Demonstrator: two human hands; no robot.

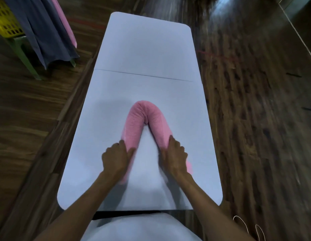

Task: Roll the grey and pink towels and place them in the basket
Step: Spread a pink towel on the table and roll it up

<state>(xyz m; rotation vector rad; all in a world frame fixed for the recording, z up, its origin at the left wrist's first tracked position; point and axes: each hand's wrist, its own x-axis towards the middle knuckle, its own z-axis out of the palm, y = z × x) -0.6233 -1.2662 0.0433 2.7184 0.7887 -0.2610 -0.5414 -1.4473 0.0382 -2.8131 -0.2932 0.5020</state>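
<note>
At frame centre, a rolled pink towel (147, 117) lay bent double on the table (144, 49). Left hand (114, 159) and right hand (175, 157) each gripped 1 end. Next, probably, carrying it to the basket (5, 20), upper left.

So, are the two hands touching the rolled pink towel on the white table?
Touching. The head view shows the left hand and the right hand each gripping one end of the bent rolled pink towel, with no gap.
</note>
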